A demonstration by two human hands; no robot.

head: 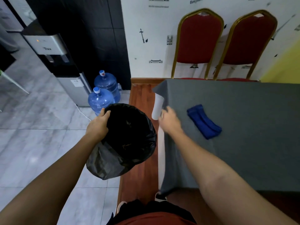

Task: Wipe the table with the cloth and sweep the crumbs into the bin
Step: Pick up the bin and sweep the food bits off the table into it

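Observation:
My left hand point(98, 125) grips the rim of a bin lined with a black bag point(128, 138) and holds it off the floor, just left of the table's left edge. The table point(243, 143) wears a grey cloth cover. My right hand point(170, 120) is at that left edge, blurred, fingers pointing away from me over the edge. Whether it holds anything I cannot tell. A folded blue cloth point(203, 121) lies on the table to the right of my right hand, apart from it. No crumbs are visible on the grey surface.
Two red chairs with gold frames point(199, 44) stand behind the table against the wall. Two blue water jugs point(101, 99) and a water dispenser point(53, 51) stand at the left on the tiled floor. A strip of wooden floor point(141, 98) runs beside the table.

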